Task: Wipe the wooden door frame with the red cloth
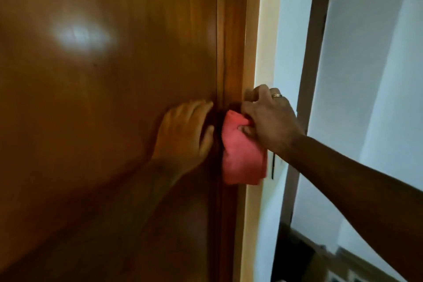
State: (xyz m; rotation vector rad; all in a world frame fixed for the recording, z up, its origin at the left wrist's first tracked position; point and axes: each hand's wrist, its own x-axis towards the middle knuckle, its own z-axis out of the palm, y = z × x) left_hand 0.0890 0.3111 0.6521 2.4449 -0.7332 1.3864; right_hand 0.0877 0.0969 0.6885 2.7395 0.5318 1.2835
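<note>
Fingers of the right hand (269, 119) bunch the red cloth (242, 153) against the wooden door frame (232, 52) at centre frame. Left hand (186, 131) lies spread flat on the door (103, 98) beside it.

Pinkish-red cloth (242, 155), glossy orange-brown wooden door (103, 75), matching brown frame (233, 41), white wall (366, 75), gold ring (276, 95)
</note>
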